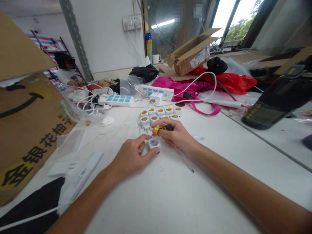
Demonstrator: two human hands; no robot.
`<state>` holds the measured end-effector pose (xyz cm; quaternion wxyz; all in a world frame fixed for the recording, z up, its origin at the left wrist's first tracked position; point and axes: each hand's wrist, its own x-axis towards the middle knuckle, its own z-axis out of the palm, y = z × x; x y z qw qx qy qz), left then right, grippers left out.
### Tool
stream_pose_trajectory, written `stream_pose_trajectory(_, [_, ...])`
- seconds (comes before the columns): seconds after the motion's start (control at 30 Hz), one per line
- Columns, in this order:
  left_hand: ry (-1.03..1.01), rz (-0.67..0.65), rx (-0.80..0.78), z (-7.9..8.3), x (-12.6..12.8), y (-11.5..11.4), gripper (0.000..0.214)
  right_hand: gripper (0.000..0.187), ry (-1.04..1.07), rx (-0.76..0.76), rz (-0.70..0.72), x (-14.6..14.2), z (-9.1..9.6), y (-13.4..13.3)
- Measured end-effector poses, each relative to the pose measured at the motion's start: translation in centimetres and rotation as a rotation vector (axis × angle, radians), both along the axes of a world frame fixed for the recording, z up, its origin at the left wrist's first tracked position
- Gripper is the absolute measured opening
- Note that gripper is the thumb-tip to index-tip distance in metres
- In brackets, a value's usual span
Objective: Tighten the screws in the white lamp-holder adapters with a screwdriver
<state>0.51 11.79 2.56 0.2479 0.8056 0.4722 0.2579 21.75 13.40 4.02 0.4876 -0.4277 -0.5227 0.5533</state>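
My left hand [131, 156] pinches a small white lamp socket [154, 143] between thumb and fingers on the white table [170, 195]. My right hand [176, 135] is closed around a brass threaded shell [156, 131] and a black and yellow screwdriver handle [168, 127], held just above the socket. The screwdriver's thin metal shaft [186, 161] runs out below my right wrist. Just beyond my hands stand several white sockets with brass insides [159, 115] in rows.
A large brown cardboard box [26, 130] fills the left. Two white power strips [117, 100] [158, 92] with cables lie farther back. An open carton [192, 55], pink and red bags [226, 81] and a dark device [278, 100] sit at the right. A person sits far left.
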Motion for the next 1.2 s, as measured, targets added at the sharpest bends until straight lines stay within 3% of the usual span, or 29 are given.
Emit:
stream_pose_trajectory(0.33, [-0.043, -0.007, 0.101, -0.3, 0.0, 0.1, 0.05, 0.04, -0.036, 0.085, -0.008, 0.0, -0.2, 0.1])
stream_pose_trajectory(0.57, [-0.188, 0.09, 0.45, 0.6, 0.4, -0.8, 0.042, 0.017, -0.143, 0.244, 0.041, -0.3, 0.1, -0.3])
stream_pose_trajectory(0.77, [-0.131, 0.037, 0.653, 0.8, 0.4, -1.1, 0.029, 0.022, -0.119, 0.213, 0.09, -0.5, 0.4, -0.8])
stream_pose_trajectory(1.0, [-0.111, -0.047, 0.682, 1.0, -0.3, -0.4, 0.029, 0.023, -0.195, 0.219, 0.081, -0.3, 0.2, -0.7])
stream_pose_trajectory(1.2, [-0.176, 0.012, 0.571, 0.9, -0.1, -0.6, 0.031, 0.024, -0.212, 0.239, 0.102, -0.2, 0.5, -0.9])
